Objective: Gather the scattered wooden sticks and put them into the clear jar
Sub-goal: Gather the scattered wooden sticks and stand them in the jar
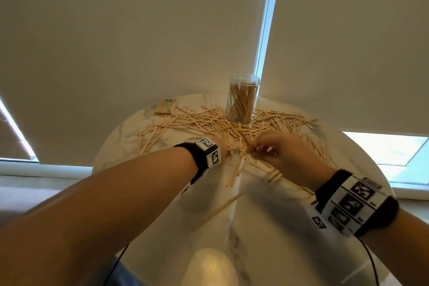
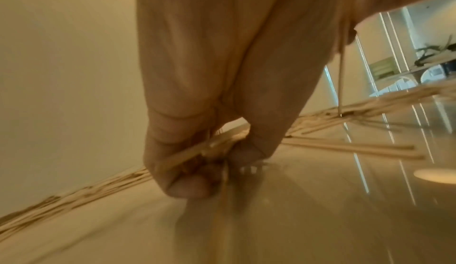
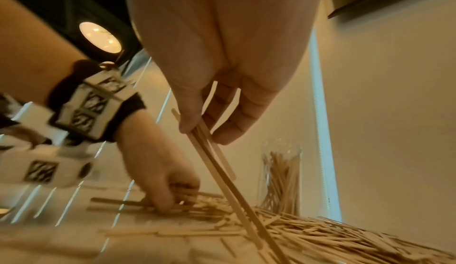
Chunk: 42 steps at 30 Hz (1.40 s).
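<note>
Marble table (image 1: 130,137); both hands pinch wooden sticks (image 3: 222,172), right's slanting down toward pile.

wooden sticks (image 1: 202,121): pale, flat, scattered across tabletop; clear jar (image 1: 242,98): upright among them, partly filled with sticks
</note>
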Tool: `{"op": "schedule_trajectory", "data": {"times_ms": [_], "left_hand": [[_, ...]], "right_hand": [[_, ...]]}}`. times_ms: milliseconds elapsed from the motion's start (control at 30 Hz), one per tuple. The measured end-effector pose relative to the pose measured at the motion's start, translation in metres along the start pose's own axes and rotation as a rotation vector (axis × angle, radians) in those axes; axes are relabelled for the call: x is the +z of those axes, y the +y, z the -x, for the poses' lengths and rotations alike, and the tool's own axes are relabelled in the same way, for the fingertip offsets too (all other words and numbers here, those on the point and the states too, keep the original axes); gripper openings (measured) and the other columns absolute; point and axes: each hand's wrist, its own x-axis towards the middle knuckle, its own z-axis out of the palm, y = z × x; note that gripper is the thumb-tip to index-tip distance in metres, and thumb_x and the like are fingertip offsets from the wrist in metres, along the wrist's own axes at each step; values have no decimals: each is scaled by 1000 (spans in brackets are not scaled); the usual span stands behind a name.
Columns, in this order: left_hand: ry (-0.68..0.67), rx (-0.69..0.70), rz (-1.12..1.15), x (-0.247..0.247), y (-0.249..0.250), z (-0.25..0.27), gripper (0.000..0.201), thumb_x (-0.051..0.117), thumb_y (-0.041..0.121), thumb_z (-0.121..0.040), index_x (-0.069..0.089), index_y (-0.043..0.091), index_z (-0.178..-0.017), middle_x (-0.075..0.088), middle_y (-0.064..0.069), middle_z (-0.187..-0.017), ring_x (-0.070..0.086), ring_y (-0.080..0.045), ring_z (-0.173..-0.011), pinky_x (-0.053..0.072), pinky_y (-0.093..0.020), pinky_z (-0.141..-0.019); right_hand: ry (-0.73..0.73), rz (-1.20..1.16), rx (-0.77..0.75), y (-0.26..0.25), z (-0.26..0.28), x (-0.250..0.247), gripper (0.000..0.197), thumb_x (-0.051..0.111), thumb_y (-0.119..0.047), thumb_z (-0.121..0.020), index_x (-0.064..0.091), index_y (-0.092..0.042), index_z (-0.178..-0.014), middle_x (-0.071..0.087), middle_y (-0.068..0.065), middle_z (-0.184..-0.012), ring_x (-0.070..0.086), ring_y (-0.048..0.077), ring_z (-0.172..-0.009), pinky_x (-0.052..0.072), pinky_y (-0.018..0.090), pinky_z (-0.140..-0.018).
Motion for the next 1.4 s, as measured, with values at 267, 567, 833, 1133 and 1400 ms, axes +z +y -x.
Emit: {"op": "schedule_trajectory", "data": {"times_ms": [267,567,833,1133,1400], "left_hand": [[169,24,299,11,-27,11,36,37,17,-105,57,-2,-128,58,-17,-131,55,-33,-120,42,-35,-95],[285,150,1055,10,-41,24,29,37,26,-105,52,18,-81,52,1,-72,45,-14,-60,36,-27,-54],[170,380,1608,-1,-12,52,34,36,35,-108,60,16,-120,74,-14,-100,72,-30,-79,59,-38,-70],[295,427,1607,4,-9,58,39,37,57,-99,59,25,-106,40,10,-59,32,-7,-47,28,-24,-43],[221,403,1523,0,-14,59,48,38,65,-95,41,24,-71,36,10,-56,27,-8,-46,23,-23,-42]], "right_hand": [[178,-255,246,7,-16,-23,10,68,-26,-93,75,-30,-100,73,-13,-89,69,4,-85,52,24,-78],[83,-475,382,-10,-33,-25,10,70,-15,-91,73,-14,-100,76,4,-89,75,17,-81,62,29,-76],[63,-518,363,-28,-50,-13,20,74,-28,-88,73,-11,-100,78,4,-87,76,20,-81,61,39,-82],[38,-324,288,-42,-54,-16,23,65,-39,-94,73,-17,-99,73,6,-87,55,12,-63,47,27,-60],[169,-949,409,-41,-57,-32,45,63,-9,-93,47,-13,-134,67,21,-117,70,27,-100,60,35,-83]]}}
